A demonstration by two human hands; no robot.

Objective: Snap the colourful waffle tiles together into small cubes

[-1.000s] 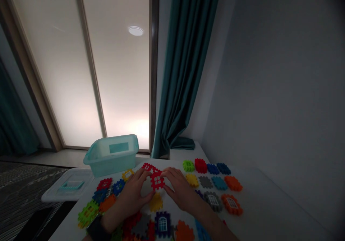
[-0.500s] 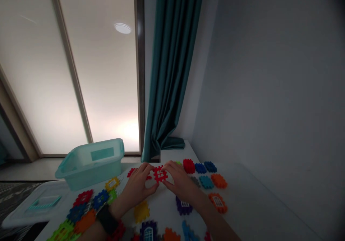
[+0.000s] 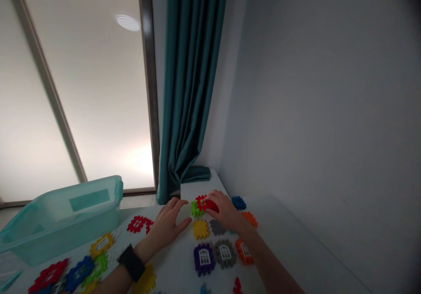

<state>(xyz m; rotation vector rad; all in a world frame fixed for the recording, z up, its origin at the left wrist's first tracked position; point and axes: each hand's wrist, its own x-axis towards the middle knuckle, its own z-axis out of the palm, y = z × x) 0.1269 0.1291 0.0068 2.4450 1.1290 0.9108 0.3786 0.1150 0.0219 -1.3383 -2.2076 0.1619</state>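
Note:
My right hand pinches a red toothed window block by its right side, over a lime green toothed block. Another red block shows partly under those fingers. To the left, my left hand is empty, thumb and fingers apart, with a dark watch on the wrist. Nearer me than the green block lie a yellow block and a dark grey block. Below them sit a purple window block, a grey window block and an orange window block, partly behind my right forearm.
A translucent teal bin stands at the left. Red blocks lie left of my left hand. A yellow window block, a blue block and other pieces spread at lower left. The wall bounds the table's right side.
My left hand has let go of the red window block. The right hand has carried it over the green block. The view has turned to the right.

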